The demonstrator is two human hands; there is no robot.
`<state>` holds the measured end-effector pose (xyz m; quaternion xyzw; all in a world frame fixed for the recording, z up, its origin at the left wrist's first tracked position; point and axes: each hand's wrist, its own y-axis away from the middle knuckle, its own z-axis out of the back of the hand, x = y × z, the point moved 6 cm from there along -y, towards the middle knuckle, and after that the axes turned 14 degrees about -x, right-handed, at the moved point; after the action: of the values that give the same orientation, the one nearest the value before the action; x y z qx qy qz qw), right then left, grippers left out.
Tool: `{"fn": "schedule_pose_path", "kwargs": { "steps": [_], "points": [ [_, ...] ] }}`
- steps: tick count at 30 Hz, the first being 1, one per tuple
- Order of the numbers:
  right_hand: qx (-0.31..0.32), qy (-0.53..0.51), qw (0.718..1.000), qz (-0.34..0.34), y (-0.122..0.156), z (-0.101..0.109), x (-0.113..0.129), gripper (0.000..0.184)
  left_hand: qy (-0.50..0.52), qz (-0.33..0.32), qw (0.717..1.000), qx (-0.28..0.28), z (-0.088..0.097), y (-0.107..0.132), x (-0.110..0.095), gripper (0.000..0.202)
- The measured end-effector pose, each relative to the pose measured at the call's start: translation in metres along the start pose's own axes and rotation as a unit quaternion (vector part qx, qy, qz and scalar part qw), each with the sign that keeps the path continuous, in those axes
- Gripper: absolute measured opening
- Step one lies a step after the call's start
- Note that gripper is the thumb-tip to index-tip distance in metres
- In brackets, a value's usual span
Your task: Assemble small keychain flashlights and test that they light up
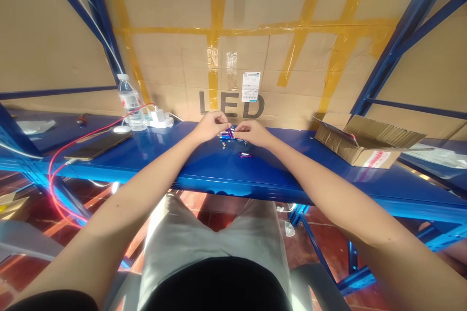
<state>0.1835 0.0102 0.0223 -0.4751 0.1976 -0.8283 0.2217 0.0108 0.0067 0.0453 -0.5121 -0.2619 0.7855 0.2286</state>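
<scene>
Both arms reach forward over the blue shelf top. My left hand [212,125] and my right hand [251,132] meet near its middle, fingers closed in pinches. Between their fingertips is a small shiny purple piece [230,132], too small to name; both hands appear to grip it. Just below and behind the fingers lie several small blue and metallic pieces [224,137], partly hidden by the hands. Tiny gold-coloured bits [224,146] rest nearer to me. A separate shiny pink-purple piece [245,155] lies on the shelf in front of my right hand.
An open cardboard box [359,148] stands at the right. To the left are a water bottle [133,107], a white power strip with a plug [158,119], a phone [100,146] and a red cable [51,175]. A large cardboard sheet [175,68] closes off the back.
</scene>
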Motion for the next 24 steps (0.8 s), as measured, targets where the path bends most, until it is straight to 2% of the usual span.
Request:
{"fn": "schedule_pose_path", "kwargs": {
  "steps": [3,7,11,13,15,18,21,24],
  "points": [
    [0.014,-0.016,1.000,0.023,0.001,-0.006,0.002,0.028,0.010,-0.061,0.998,-0.004,-0.011,0.004,-0.012,0.025],
    [0.039,-0.025,0.998,0.040,0.002,-0.012,0.004,0.023,0.002,-0.066,0.998,0.022,-0.020,0.006,-0.014,0.026],
    [0.046,-0.029,0.998,0.006,0.002,-0.010,-0.002,0.019,-0.035,-0.075,0.997,0.007,-0.010,0.001,-0.006,0.026],
    [0.046,-0.037,0.998,-0.018,0.002,-0.009,-0.005,0.017,-0.067,-0.081,0.994,0.011,-0.002,-0.002,0.001,0.018],
    [0.040,-0.044,0.998,-0.029,0.001,-0.006,-0.006,0.017,-0.112,-0.061,0.989,0.077,-0.001,-0.002,0.013,0.011],
    [0.034,-0.060,0.997,-0.032,0.001,-0.004,-0.007,0.017,-0.167,0.012,0.971,0.168,-0.001,0.002,0.034,0.023],
    [0.034,-0.072,0.996,-0.047,0.001,-0.005,-0.008,0.018,-0.182,0.043,0.960,0.211,-0.003,0.007,0.042,0.030],
    [0.043,-0.076,0.994,-0.062,0.001,-0.007,-0.010,0.016,-0.186,0.034,0.952,0.239,-0.008,0.009,0.040,0.027]
  ]
}}
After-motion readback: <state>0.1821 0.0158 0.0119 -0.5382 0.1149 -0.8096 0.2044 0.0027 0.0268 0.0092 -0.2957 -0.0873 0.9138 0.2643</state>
